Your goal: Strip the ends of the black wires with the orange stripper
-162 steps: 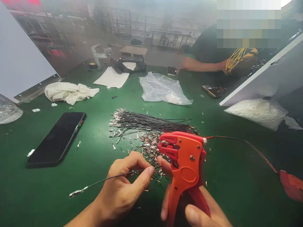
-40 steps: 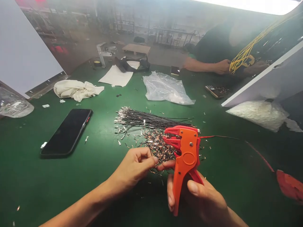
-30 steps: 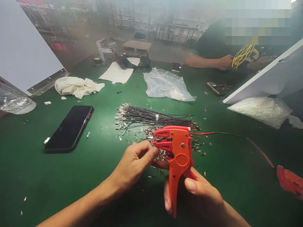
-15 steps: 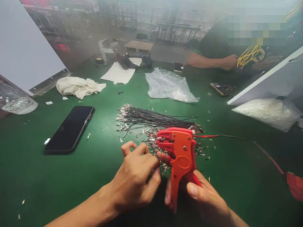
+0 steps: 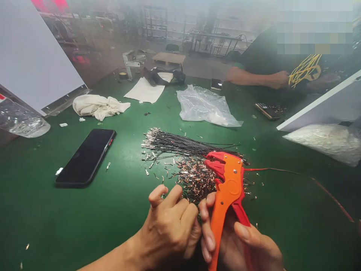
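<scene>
My right hand (image 5: pixel 239 244) grips the handles of an orange and red wire stripper (image 5: pixel 228 188), held upright with its jaws pointing left over the table. My left hand (image 5: pixel 169 229) is curled beside it, fingers bent and pressed close to the right hand's fingers; what it pinches is hidden. Just beyond both hands lies a pile of small copper-coloured terminals and wire scraps (image 5: pixel 194 180). Behind that lies a bundle of thin black wires with metal ends (image 5: pixel 180 145). A red wire (image 5: pixel 282 172) trails right from the stripper's head.
A black phone (image 5: pixel 86 158) lies at the left on the green table (image 5: pixel 42 218). A white cloth (image 5: pixel 98 106), paper sheet (image 5: pixel 144 91) and clear plastic bags (image 5: pixel 205 107) lie farther back. Another person's hand (image 5: pixel 278 79) holds yellow wires at the far right. A white board (image 5: pixel 318 101) leans at right.
My left hand has drawn back toward me and curled tighter against the right hand. The stripper has shifted right and tilted, with its jaws now farther from the left fingers.
</scene>
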{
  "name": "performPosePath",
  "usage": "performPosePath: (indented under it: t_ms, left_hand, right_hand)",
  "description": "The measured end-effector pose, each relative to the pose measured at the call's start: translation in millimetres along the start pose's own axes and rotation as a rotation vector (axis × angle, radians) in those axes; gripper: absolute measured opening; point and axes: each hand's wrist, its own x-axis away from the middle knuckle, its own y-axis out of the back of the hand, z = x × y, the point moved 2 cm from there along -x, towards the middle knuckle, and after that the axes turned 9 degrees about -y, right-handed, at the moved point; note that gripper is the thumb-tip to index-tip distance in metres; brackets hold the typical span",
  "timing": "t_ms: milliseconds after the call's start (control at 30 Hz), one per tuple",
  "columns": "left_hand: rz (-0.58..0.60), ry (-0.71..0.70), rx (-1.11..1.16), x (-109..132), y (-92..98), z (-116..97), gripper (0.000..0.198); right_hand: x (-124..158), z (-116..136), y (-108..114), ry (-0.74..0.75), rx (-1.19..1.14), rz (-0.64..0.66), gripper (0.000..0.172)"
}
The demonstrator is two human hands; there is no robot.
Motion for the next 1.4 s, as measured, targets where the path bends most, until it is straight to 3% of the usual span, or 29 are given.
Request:
performPosePath:
  t_ms: [300,700,933,1400]
  left_hand:
    - [0.070,-0.009,-0.020,2,-5.3,0,0.024]
    - [0.040,0.064,-0.049,1,-3.6,1,0.025]
    - [0.064,0.133,-0.044,0,-1.7,5,0.026]
    - [0.067,0.092,-0.143,-4,3.7,9,0.031]
  right_hand:
    - [6,-2,9,-0.076,0.193,-0.207,0.031]
    - [6,-2,11,-0.099,0.263,-0.230,0.039]
    - [7,3,8,-0.185,0.402,-0.204,0.045]
    - [8,8,9,-0.285,0.580,-0.292,0.050]
